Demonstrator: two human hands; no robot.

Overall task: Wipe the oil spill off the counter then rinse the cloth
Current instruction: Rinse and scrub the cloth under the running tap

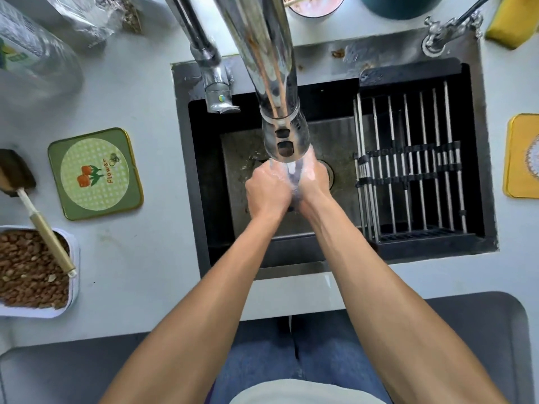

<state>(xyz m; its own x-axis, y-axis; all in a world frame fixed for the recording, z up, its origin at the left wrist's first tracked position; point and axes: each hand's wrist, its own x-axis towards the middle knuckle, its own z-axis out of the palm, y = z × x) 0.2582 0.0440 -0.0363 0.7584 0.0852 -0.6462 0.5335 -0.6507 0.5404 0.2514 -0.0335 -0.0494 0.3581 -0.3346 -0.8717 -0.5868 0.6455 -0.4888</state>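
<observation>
Center of the frame, over the sink (204,170), both hands clench the cloth (293,177) under the faucet (284,135). Left hand (268,189) and right hand (315,182) press together, likely squeezing oil out under running water.

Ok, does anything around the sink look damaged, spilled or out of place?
Rust-brown spots mark the sink's back rim. A brush handle rests in the tray of nuts, which is odd for food. No oil shows on the counter.

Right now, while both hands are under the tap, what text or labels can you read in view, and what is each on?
"Flower": on the green square coaster left of the sink.
Green label on the clear plastic bottle, top left: too blurred to read.
Yellow coaster, right edge: a pattern only, no readable text.
</observation>
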